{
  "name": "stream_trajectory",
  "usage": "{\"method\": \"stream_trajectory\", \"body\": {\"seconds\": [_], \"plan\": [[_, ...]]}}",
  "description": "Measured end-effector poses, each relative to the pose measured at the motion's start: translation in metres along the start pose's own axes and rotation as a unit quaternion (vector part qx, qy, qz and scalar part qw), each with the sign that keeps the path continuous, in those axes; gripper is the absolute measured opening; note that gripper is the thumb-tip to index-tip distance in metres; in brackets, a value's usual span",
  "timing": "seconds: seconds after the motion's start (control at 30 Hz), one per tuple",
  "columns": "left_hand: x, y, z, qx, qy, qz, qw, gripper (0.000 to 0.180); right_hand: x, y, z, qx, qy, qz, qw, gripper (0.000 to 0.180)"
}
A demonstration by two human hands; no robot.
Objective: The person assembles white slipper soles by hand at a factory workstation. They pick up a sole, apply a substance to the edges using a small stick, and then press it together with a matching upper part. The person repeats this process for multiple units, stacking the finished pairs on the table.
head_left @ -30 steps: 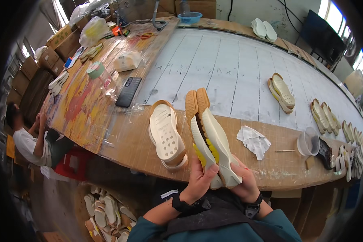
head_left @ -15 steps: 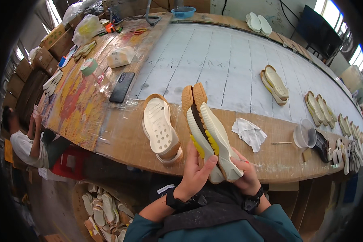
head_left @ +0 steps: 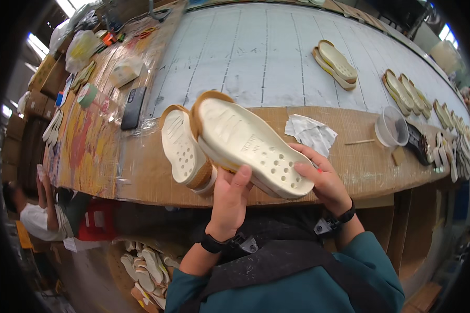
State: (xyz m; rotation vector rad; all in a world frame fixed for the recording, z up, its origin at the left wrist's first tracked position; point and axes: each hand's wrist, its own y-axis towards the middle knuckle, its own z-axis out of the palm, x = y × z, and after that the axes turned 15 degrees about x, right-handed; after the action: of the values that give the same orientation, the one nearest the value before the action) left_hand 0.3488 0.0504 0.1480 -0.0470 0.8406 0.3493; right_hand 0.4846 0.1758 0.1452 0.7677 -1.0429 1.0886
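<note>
A cream shoe sole (head_left: 253, 143) with a tan rim is held over the front of the cardboard-covered table, its hollow, hole-dotted inner face turned up. A second sole seems pressed against its underside, of which only a sliver shows. My left hand (head_left: 231, 195) is closed on the near left edge, thumb on top and fingers hidden below. At the right end my right hand (head_left: 324, 177) grips the edge, thumb resting by the holes. Just left, partly covered by the held sole, another cream sole (head_left: 178, 146) stands on the cardboard with tan tread beneath.
A crumpled white cloth (head_left: 310, 133), a thin stick (head_left: 359, 142) and a clear plastic tub (head_left: 391, 127) lie to the right. Further soles (head_left: 337, 62) stand on the white surface. Left are a phone (head_left: 133, 108) and a bottle (head_left: 91, 96). A person (head_left: 39, 211) sits far left.
My hands have turned the soles from side-on, treads facing each other, to inner face up. The view has shifted, so the table's things appear higher and further left.
</note>
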Motion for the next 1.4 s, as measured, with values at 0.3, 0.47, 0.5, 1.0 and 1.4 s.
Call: {"method": "stream_trajectory", "body": {"seconds": [0.3, 0.47, 0.5, 1.0, 1.4], "plan": [[0.006, 0.011, 0.005, -0.021, -0.074, 0.000, 0.997, 0.054, 0.016, -0.007, 0.014, -0.030, -0.291, -0.272, 0.917, 0.099], [0.013, 0.012, 0.013, 0.003, -0.114, -0.010, 0.993, 0.056, 0.006, -0.013, 0.022, -0.057, -0.217, -0.323, 0.919, 0.096], [0.016, 0.013, 0.014, 0.002, -0.106, -0.010, 0.994, 0.056, 0.006, -0.015, 0.020, -0.079, -0.254, -0.312, 0.912, 0.095], [0.040, 0.007, 0.000, 0.146, -0.165, 0.016, 0.975, 0.044, 0.013, -0.032, 0.017, -0.117, -0.057, -0.319, 0.939, 0.060], [0.030, 0.033, 0.028, 0.154, -0.254, 0.008, 0.955, 0.061, -0.013, -0.045, 0.006, -0.014, -0.173, -0.430, 0.886, 0.051]]}}
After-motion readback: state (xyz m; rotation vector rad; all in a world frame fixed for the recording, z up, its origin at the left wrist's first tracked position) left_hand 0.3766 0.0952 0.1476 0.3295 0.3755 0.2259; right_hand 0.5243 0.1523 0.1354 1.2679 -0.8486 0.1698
